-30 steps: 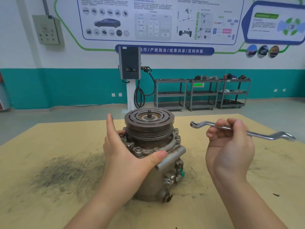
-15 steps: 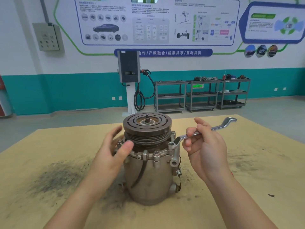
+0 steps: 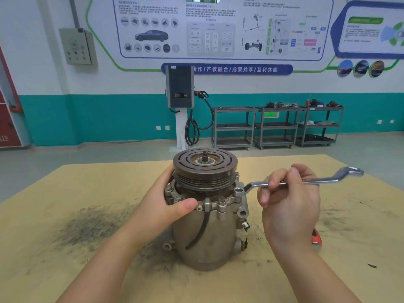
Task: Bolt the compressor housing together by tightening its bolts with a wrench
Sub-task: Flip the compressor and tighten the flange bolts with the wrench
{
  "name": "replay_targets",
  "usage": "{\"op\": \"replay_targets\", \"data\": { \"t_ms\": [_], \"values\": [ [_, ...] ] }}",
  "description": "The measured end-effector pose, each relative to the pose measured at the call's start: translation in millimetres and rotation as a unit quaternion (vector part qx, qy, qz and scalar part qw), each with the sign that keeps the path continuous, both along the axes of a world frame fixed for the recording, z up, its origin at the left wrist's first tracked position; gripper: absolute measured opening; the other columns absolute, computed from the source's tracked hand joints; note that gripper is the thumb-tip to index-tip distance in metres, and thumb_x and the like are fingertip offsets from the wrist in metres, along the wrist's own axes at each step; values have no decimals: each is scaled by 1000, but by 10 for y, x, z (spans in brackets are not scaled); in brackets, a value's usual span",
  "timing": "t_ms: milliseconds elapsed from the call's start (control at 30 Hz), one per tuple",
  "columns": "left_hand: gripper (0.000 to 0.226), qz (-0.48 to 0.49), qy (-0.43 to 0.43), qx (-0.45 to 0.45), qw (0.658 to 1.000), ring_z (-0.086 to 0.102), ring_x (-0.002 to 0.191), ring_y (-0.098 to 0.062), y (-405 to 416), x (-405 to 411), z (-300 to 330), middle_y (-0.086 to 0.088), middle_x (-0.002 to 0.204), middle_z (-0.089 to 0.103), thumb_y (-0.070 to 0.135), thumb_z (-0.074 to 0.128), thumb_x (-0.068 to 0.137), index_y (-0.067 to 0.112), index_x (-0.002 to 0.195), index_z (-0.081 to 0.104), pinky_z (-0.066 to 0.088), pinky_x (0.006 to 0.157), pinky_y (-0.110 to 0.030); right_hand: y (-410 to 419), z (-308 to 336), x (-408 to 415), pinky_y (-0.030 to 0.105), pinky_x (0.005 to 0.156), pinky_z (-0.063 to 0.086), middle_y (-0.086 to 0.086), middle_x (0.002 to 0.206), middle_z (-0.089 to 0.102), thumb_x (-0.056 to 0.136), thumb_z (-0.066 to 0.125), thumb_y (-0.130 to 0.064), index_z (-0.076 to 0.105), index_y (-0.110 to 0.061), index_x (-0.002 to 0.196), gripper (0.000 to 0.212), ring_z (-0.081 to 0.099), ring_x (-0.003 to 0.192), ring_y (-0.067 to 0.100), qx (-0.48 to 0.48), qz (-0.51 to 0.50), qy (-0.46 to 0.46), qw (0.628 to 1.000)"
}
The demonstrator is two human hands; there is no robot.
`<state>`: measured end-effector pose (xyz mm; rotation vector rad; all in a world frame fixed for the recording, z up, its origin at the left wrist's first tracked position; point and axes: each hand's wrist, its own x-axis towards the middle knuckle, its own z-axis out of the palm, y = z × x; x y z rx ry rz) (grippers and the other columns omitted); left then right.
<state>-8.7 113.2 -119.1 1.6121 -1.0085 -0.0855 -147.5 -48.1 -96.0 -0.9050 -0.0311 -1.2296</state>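
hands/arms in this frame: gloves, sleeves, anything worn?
Nothing worn that shows. Left hand and right hand are bare, no gloves, no rings visible. Both forearms are bare right down to the frame's bottom edge: no sleeve, watch or band in view. Nails are short and unpainted. No markings on either arm.

I'm in an automotive training workshop.
At twelve o'clock an EV charging post (image 3: 179,88) with coiled cable stands against a teal-banded wall, car-system posters (image 3: 220,27) above it. At one o'clock sit grey metal parts trolleys (image 3: 277,127); at ten o'clock, an electrical box (image 3: 77,46). My bench (image 3: 65,215) is grease-stained board on concrete floor.
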Motion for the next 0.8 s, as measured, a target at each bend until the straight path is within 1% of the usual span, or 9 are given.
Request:
{"op": "replay_targets", "data": {
  "t_ms": [33,100,200,300,433,500,633,733,800],
  "values": [
    [66,19,-1,-8,1000,51,111,23,-4,-28,-9,49,118,53,61,70,59,76,117,42,41,76,4,2,-10,0,17,43,33,-2,53,51,104,27,-4,41,-19,93,23,41,36,16,10,9,-12,1000],
    [75,41,0,-23,999,45,108,31,-8,-55,-30,54,113,49,62,67,57,70,125,35,38,73,7,-12,-19,4,17,43,33,0,53,50,102,27,-1,41,-17,93,23,40,35,17,29,26,-26,999],
    [91,45,6,-47,998,47,109,27,-16,-57,-64,36,125,54,61,69,57,56,140,32,40,77,5,-100,-2,31,18,40,30,0,52,47,99,27,0,41,-15,93,22,37,34,16,67,75,-7,995],
    [90,67,11,-59,996,50,107,25,-13,-108,-68,24,131,49,64,72,53,66,132,28,41,75,4,-183,-3,70,18,38,29,-1,52,46,100,27,0,41,-15,93,21,35,35,13,103,121,24,987],
    [93,92,23,-80,992,50,108,24,-59,-200,-86,26,131,48,65,75,48,71,128,27,44,76,0,-142,-27,82,19,39,31,-2,53,49,100,28,1,39,-16,94,20,38,35,14,84,32,13,996],
    [89,100,30,-87,991,47,105,29,-86,-231,-80,30,128,46,63,76,48,75,120,27,43,72,2,-97,-44,74,19,39,33,-2,54,51,102,30,-2,39,-17,94,19,41,36,14,61,-13,12,998],
    [87,106,29,-92,990,43,97,36,-99,-238,-98,35,123,44,48,77,57,69,125,28,40,68,5,6,-78,54,21,43,38,-4,58,54,104,33,-14,41,-22,92,16,45,40,17,-3,-86,-6,996],
    [97,112,31,-90,989,44,100,34,-96,-247,-86,34,125,45,59,75,51,62,134,26,42,69,2,74,-89,32,22,47,40,-2,60,57,99,37,-21,43,-24,92,10,47,45,16,-64,-143,-29,987],
    [95,118,34,-84,989,45,100,33,-91,-258,-79,37,123,44,65,71,47,68,129,24,41,72,-1,105,-102,36,21,49,40,-3,61,58,99,38,-20,44,-25,92,10,47,48,15,-84,-170,-36,981]
  ]
}}
